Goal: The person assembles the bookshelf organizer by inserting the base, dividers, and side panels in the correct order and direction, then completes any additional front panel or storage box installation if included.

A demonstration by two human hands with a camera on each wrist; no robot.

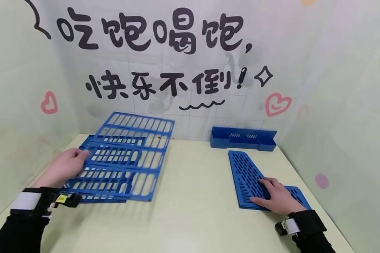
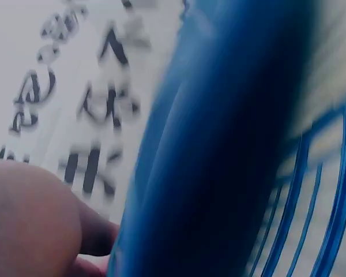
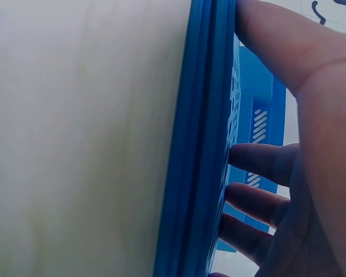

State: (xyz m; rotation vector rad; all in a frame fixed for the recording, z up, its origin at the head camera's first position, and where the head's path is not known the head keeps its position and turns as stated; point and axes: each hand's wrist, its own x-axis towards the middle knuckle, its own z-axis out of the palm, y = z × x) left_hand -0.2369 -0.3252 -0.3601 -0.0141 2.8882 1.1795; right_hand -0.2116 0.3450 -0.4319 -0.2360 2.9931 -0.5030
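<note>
My left hand [image 1: 68, 163] grips the left edge of a large blue panel with rows of long slots [image 1: 145, 198], held tilted above the table. Beneath it, partly hidden, lie more blue slotted panels [image 1: 107, 201]. The left wrist view is filled by a blurred blue panel edge [image 2: 219, 115] beside the thumb. On the right, my right hand [image 1: 277, 196] rests on flat stacked blue perforated panels [image 1: 235, 177], fingers spread over the top and thumb by the near edge. Layered edges of that stack [image 3: 196, 138] show in the right wrist view.
A shallow blue compartmented tray [image 1: 240, 144] with small slanted slots stands at the back right. Another blue perforated piece [image 1: 299, 193] shows beyond my right hand. The pale table [image 1: 193, 196] is bordered by printed sheets [image 1: 190, 123] at the back and sides.
</note>
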